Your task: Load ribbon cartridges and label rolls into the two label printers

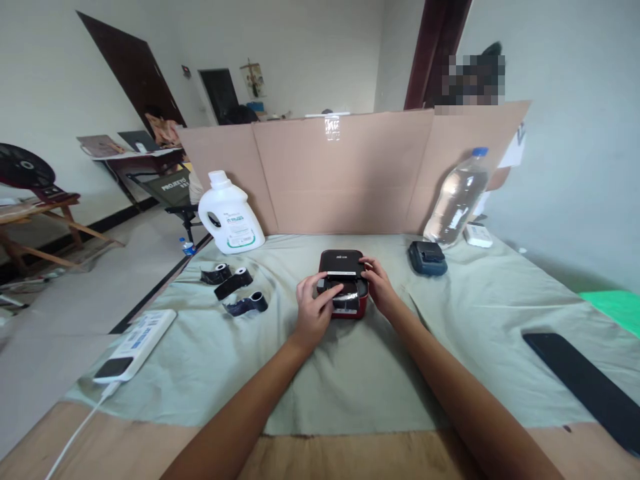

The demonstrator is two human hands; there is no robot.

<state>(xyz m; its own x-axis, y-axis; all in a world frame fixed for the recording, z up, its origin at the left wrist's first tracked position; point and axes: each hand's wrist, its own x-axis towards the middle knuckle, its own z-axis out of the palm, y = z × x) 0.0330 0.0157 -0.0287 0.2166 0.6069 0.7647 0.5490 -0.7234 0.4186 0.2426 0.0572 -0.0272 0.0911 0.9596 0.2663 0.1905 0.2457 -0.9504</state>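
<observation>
A small red and black printer (pixel 343 262) sits on the cloth in front of me, with its dark top part raised above an opening. In the opening lies a shiny black film (pixel 349 297). My left hand (pixel 316 303) holds the printer's left side, a finger reaching over the film. On the other side, my right hand (pixel 379 285) grips the right edge near the top part, its fingertips at the corner. Left of the printer lie black ribbon rolls (pixel 234 283) with white cores.
A cardboard screen (pixel 345 173) stands behind, with a white jug (pixel 233 213) and a water bottle (pixel 459 197) before it. A dark device (pixel 427 259) sits right, a phone (pixel 585 387) near the right edge, and a power strip (pixel 137 345) on the left. A person is beyond the screen.
</observation>
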